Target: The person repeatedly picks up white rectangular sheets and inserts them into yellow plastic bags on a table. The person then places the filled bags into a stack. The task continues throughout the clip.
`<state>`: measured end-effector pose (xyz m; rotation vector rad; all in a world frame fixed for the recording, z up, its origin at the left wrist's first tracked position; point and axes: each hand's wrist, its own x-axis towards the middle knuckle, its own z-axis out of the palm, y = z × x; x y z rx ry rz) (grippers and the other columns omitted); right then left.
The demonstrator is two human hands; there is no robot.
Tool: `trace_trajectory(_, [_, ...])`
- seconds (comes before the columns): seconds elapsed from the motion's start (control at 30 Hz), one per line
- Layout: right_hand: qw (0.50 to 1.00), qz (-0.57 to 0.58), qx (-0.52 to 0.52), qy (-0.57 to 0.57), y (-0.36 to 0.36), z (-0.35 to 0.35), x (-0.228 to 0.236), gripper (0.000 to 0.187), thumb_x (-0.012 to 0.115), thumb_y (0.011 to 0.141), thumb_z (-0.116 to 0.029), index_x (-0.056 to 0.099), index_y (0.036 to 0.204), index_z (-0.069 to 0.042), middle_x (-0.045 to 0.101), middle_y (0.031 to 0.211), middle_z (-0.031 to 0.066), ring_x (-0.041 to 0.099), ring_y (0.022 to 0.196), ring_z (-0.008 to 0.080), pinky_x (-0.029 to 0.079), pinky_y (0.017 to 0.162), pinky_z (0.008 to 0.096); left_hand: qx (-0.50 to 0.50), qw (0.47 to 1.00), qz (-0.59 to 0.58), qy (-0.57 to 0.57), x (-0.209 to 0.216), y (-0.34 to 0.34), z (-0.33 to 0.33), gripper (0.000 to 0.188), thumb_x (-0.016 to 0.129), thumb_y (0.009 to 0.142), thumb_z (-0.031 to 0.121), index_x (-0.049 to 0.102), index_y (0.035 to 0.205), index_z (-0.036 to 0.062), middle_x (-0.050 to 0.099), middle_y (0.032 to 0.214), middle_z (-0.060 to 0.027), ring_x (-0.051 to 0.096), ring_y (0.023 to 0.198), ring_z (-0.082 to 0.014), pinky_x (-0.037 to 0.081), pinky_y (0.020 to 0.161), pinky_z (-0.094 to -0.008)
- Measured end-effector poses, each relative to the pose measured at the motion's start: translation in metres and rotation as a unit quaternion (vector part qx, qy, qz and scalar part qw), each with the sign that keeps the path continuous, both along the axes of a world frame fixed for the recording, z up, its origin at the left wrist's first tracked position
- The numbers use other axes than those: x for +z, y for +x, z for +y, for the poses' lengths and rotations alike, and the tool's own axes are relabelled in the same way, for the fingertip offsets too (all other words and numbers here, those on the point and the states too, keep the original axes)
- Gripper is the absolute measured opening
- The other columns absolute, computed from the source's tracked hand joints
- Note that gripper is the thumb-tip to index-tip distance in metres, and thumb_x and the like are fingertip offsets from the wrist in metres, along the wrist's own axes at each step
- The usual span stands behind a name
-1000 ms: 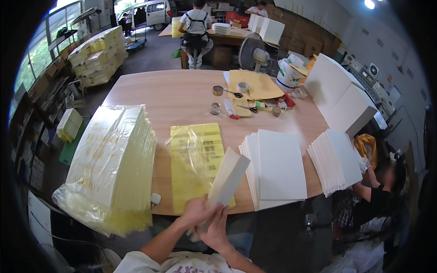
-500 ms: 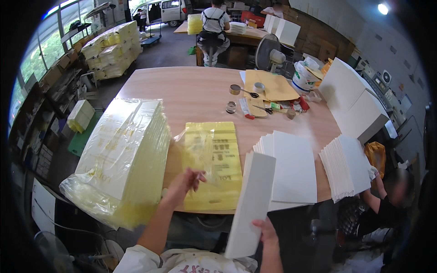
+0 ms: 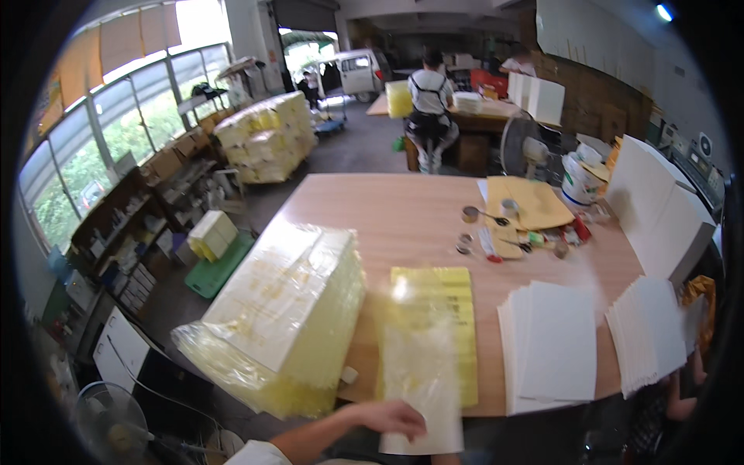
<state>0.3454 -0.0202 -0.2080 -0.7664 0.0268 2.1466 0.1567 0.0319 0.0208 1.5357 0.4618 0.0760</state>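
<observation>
My left hand (image 3: pixel 394 421) is over the near end of a white folded board (image 3: pixel 422 387), its fingers curled and blurred; whether it grips anything cannot be made out. The board lies lengthwise over a stack of flat yellow plastic bags (image 3: pixel 461 341), its near end past the table edge. Its far part looks covered by thin film, perhaps a bag's, but blur hides the detail. My right hand is outside the picture. Left of the bags stands a tall pile of bagged white boards (image 3: pixel 287 298) in clear yellowish plastic. To their right lies a fanned stack of white boards (image 3: pixel 554 341).
Another white stack (image 3: pixel 647 333) sits at the right edge, beside a co-worker's arm (image 3: pixel 682 403). Tape rolls (image 3: pixel 470 214), scissors and brown envelopes (image 3: pixel 527 203) lie farther back. A large white panel (image 3: pixel 651 205) stands at the right. A pallet of wrapped bundles (image 3: pixel 267 139) stands beyond the table.
The white board went from upright in my right hand to lying over the yellow bags. My right hand left the picture. My left hand moved nearer me, and the view tilted up and turned left.
</observation>
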Motion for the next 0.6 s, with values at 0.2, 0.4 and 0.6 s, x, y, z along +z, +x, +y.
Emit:
trace_trajectory(0.2, [0.992, -0.125, -0.005, -0.005, 0.040, -0.061, -0.002, 0.059, 0.065, 0.089, -0.027, 0.047, 0.139, -0.002, 0.062, 0.125, 0.0157, 0.062, 0.113, 0.0305, 0.052, 0.096, 0.0457, 0.118, 0.979, 0.144, 0.085, -0.056, 0.004, -0.020, 0.032, 0.064, 0.095, 0.033, 0.063, 0.081, 0.0037, 0.061, 0.065, -0.0039, 0.059, 0.060, -0.0155, 0.046, 0.059, -0.0319])
trace_trajectory(0.4, [0.710, -0.635, -0.003, 0.305, 0.057, -0.097, 0.113, 0.056, 0.070, 0.088, -0.023, 0.049, 0.137, -0.009, 0.062, 0.102, 0.0184, 0.062, 0.097, 0.0407, 0.050, 0.083, 0.0471, 0.213, 0.835, 0.162, 0.482, -0.044, 0.024, -0.100, 0.021, 0.068, 0.086, 0.024, 0.067, 0.085, 0.0035, 0.061, 0.067, -0.0160, 0.060, 0.066, -0.0337, 0.046, 0.072, -0.0468])
trace_trajectory(0.6, [0.528, -0.762, 0.008, 0.374, 0.037, -0.049, 0.120, 0.020, 0.063, 0.084, -0.004, 0.069, 0.103, -0.008, 0.063, 0.094, 0.0163, 0.062, 0.087, 0.0388, 0.052, 0.073, 0.0446, 0.274, 0.806, 0.136, 0.507, -0.097, 0.030, -0.080, 0.021, 0.065, 0.081, 0.016, 0.068, 0.099, 0.0053, 0.067, 0.096, -0.0137, 0.058, 0.084, -0.0344, 0.044, 0.083, -0.0481])
